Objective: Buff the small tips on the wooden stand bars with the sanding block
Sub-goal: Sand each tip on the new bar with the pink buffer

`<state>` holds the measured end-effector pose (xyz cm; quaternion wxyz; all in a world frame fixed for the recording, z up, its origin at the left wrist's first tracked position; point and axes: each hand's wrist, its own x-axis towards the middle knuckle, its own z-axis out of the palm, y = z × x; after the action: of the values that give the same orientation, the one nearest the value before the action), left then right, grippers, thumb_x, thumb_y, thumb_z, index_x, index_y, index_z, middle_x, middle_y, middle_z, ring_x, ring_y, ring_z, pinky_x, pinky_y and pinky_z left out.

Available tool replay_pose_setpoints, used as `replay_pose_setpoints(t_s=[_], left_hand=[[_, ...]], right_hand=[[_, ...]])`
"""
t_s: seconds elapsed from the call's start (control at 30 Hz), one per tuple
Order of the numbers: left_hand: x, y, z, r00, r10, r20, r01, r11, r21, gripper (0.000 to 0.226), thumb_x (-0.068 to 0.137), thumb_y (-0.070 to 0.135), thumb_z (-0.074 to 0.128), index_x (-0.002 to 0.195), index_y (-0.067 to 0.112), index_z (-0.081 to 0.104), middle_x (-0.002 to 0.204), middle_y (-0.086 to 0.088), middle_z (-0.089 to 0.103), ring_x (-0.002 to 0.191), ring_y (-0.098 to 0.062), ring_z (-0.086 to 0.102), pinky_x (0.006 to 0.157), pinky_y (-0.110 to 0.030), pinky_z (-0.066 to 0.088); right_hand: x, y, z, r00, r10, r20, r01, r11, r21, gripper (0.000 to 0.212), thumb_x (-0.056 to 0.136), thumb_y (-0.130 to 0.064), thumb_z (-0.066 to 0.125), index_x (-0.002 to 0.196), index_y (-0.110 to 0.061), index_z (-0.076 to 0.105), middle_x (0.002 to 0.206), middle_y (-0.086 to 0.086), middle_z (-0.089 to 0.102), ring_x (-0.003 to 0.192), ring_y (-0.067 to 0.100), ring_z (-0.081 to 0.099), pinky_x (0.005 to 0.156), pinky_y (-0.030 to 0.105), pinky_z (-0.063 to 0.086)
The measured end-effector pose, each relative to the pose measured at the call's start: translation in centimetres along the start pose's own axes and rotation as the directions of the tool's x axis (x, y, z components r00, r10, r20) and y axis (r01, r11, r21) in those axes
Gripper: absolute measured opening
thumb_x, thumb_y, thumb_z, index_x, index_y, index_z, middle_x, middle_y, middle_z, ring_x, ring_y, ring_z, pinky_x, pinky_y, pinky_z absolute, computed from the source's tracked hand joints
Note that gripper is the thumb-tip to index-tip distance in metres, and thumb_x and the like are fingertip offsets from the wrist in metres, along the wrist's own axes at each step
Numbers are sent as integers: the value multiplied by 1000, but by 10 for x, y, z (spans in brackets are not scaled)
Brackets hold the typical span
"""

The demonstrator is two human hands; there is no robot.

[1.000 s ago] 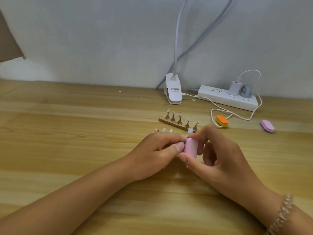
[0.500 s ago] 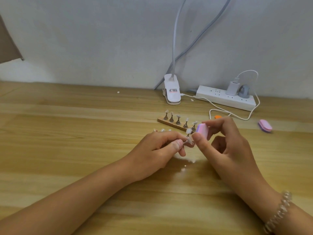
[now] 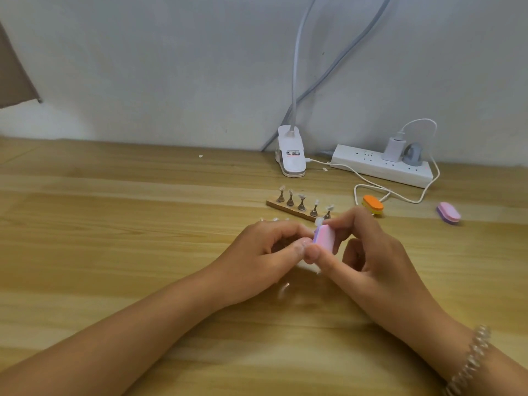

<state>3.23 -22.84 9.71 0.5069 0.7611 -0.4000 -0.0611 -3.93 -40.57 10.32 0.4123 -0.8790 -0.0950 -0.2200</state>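
- Pink sanding block (image 3: 410,238) is clamped between the thumb and fingers of the right hand (image 3: 368,252), above the middle of the table (image 3: 114,224).
- Against the block the left hand (image 3: 263,252) is curled in a pinch. A small tip (image 3: 318,222) is seen at the block's upper edge, its stem hidden by the fingers.
- Just behind the hands, toward the far edge, a wooden stand bar (image 3: 288,209) with five tips is set.
- Toward the right edge an orange block (image 3: 373,204) and a second pink block (image 3: 448,212) are laid, near a power strip (image 3: 371,164).

Power strip (image 3: 380,167), clip lamp (image 3: 291,155)
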Motion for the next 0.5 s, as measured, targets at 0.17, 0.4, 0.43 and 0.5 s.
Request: replay_pose_setpoints(t_s=[0.17, 0.4, 0.43, 0.5], left_hand=[[-1, -1, 2, 999, -31, -14, 29, 994, -109, 13, 99, 12, 59, 101, 14, 72, 82, 10, 73, 54, 1, 54, 48, -17, 42], [1, -2, 1, 999, -26, -45, 22, 995, -101, 9, 96, 13, 63, 95, 12, 73, 83, -1, 73, 49, -3, 51, 48, -16, 42], [1, -2, 1, 999, -27, -44, 23, 995, -100, 9, 96, 13, 64, 94, 13, 73, 82, 2, 72, 49, -3, 52, 48, -17, 42], [1, -2, 1, 999, -33, -32, 30, 994, -103, 11, 96, 8, 63, 96, 13, 73, 80, 5, 69, 52, -2, 53, 48, -18, 43]], right_hand=[[3, 1, -4, 994, 28, -110, -22, 998, 56, 38, 79, -56, 66, 95, -23, 55, 81, -11, 63, 47, 12, 48, 48, 16, 34], [4, 4, -4, 997, 66, -46, -62, 995, 79, 40, 74, -58, 67, 92, -24, 57, 86, -10, 63, 48, 16, 49, 50, 23, 36], [3, 4, -4, 998, 43, -53, -41, 998, 52, 39, 76, -57, 69, 93, -24, 57, 86, -10, 62, 49, 17, 50, 50, 22, 35], [1, 1, -2, 999, -34, -35, 35, 999, 8, 36, 80, -53, 73, 95, -25, 58, 85, -9, 61, 49, 18, 49, 49, 20, 35]])
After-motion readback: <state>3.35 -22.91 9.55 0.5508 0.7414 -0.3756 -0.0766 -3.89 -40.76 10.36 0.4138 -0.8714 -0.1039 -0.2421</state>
